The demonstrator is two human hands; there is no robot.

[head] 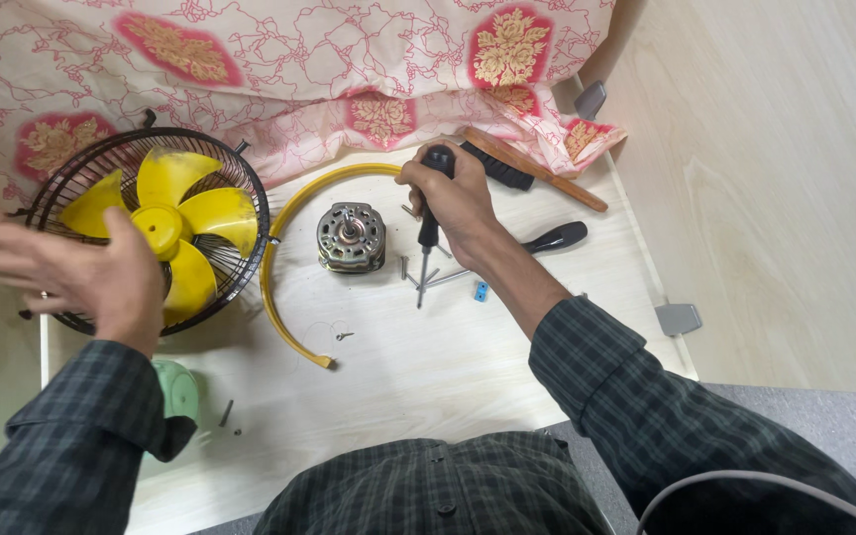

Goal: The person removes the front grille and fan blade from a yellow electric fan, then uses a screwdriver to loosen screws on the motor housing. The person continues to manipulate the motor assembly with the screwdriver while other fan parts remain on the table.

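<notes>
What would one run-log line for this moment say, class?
left hand: open, over fan blade in grille | right hand: grips screwdriver upright, tip by screws | motor: on board

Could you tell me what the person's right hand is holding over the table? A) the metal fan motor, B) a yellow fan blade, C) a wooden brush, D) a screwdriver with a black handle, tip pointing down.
D: the right hand grips the black handle of a screwdriver held upright, its tip down near loose screws beside the fan motor, while the left hand hovers open over the fan guard.
</notes>
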